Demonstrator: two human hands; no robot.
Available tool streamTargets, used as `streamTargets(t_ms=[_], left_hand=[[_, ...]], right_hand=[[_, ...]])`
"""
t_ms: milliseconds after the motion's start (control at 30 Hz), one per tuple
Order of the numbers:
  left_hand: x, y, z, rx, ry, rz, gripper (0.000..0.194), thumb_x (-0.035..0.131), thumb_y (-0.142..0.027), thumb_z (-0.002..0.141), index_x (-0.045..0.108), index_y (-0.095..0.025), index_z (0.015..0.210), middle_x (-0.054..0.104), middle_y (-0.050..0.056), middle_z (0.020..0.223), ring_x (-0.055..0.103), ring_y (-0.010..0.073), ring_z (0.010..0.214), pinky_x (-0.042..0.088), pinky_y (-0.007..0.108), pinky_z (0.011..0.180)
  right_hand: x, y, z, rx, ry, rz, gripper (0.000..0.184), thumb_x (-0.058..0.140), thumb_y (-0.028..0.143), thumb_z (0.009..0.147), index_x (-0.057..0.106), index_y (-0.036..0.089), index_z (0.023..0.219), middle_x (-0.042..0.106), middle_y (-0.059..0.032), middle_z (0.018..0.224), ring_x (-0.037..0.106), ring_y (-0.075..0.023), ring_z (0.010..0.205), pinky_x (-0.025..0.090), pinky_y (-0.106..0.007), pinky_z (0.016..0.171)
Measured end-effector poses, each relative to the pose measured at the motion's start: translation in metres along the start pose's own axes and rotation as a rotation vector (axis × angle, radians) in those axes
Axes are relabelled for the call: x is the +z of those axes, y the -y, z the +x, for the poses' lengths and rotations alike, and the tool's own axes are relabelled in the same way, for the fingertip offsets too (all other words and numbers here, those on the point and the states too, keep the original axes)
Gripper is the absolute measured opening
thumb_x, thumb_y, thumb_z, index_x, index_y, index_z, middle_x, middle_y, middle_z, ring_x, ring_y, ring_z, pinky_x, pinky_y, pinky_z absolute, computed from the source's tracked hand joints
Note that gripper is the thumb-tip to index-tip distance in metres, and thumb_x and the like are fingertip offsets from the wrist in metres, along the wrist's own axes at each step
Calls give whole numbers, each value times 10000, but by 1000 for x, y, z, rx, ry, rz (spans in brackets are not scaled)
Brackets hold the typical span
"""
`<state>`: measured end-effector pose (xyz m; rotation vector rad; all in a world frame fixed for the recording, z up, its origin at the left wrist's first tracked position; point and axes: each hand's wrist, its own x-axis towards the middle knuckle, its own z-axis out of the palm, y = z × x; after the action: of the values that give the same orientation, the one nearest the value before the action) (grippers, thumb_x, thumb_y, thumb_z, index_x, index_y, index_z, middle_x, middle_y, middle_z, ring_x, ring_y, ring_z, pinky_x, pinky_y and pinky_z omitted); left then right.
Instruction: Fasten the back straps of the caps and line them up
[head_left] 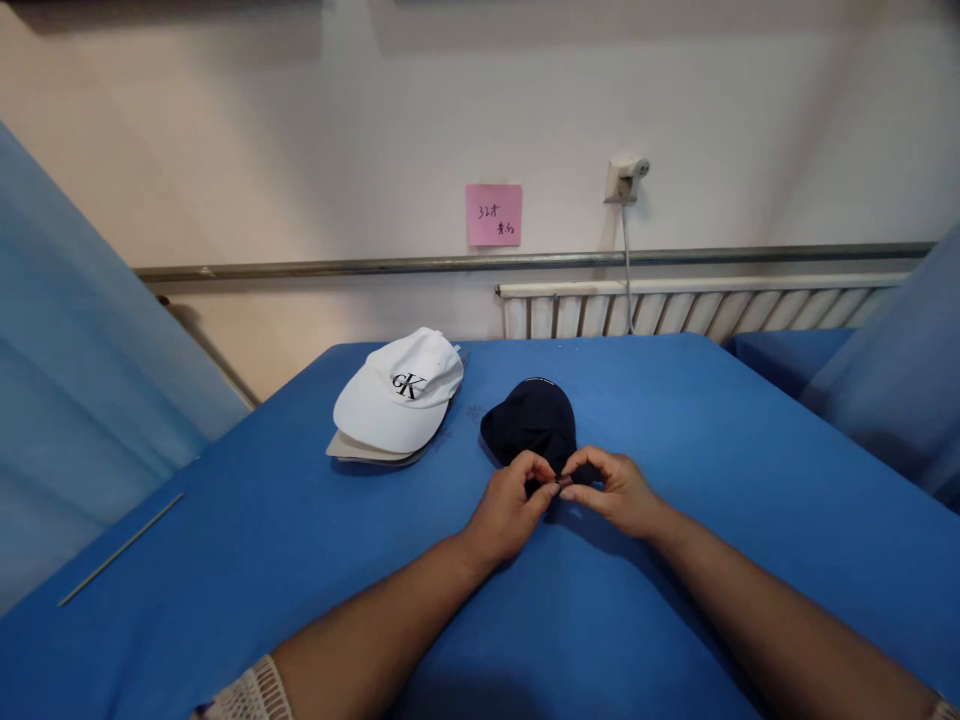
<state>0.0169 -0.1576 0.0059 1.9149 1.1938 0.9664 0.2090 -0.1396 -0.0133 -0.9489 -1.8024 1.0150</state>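
Openwork sleeve cuff (251, 695) near left | left hand (514, 500), right hand (619, 490): each grip pinching a small strap-like piece (562, 482), detail too small to tell | dark cap (529, 425): just beyond them, mid counter (300, 590), right of white cap (397, 390) | best kept light, level, fingertips close | soft cloth, rounded crown; white brim smooth, curved

The dark cap (529, 418) is navy, the lettered cap (386, 415) white with black print (409, 386), the tablecloth (300, 560) blue.
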Motion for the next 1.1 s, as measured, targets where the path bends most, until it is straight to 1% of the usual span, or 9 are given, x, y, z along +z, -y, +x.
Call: streamTargets(t_ms=[200,300,367,500,667,800,867,1000,1100], left_hand=[[-9,0,2,77,-85,38,164,562,-198,865,601,-195,1024,690,33,993,629,162,931,472,302,858],[-15,3,5,70,-181,76,165,542,-195,876,607,-189,1027,703,30,958,640,156,882,487,290,816],[-17,5,6,66,-185,108,156,536,-202,878,622,-187,1008,705,27,932,643,152,832,498,279,772],[-16,5,6,90,-80,189,205,540,-191,865,649,-197,1039,710,24,949,648,152,798,512,285,774],[-12,9,5,169,72,229,368,504,-181,894,562,-217,1256,664,60,1190,631,189,1033,494,330,915],[-10,12,8,227,177,289,315,501,-174,903,589,-216,1202,668,58,1148,623,188,1036,490,321,906],[-12,10,7,223,138,326,238,515,-180,900,622,-204,1111,678,54,1055,631,182,965,497,306,854],[-14,-1,2,240,-26,337,140,543,-221,902,627,-193,1010,672,41,967,627,167,893,490,293,821],[-12,-6,-3,250,-60,286,137,561,-250,901,621,-195,1012,675,30,940,628,151,848,494,278,804]], right_hand=[[-4,-1,3,137,-148,185,265,740,412,729,628,194,830,654,14,603,580,-127,517,447,-245,496],[-8,0,5,186,-224,211,304,762,439,699,644,189,824,658,2,578,592,-138,516,428,-244,476],[-8,0,6,202,-256,231,312,773,444,684,650,192,821,659,0,570,605,-149,530,430,-250,479],[-7,0,7,213,-272,284,316,788,436,666,649,193,813,655,4,567,601,-143,528,430,-251,482],[-5,-2,7,216,-224,307,304,783,428,677,646,192,810,651,12,558,569,-123,497,426,-247,484],[-4,-2,5,198,-189,299,265,783,395,689,655,194,805,656,16,562,567,-115,509,425,-245,511],[-4,-1,5,206,-208,301,262,790,389,683,658,194,797,652,19,553,564,-114,504,416,-242,508],[-4,0,6,222,-262,360,262,794,384,682,657,195,801,655,18,563,590,-123,534,438,-251,547],[-4,-2,7,228,-261,441,263,794,378,689,655,195,817,653,18,568,592,-117,547,442,-250,581]])
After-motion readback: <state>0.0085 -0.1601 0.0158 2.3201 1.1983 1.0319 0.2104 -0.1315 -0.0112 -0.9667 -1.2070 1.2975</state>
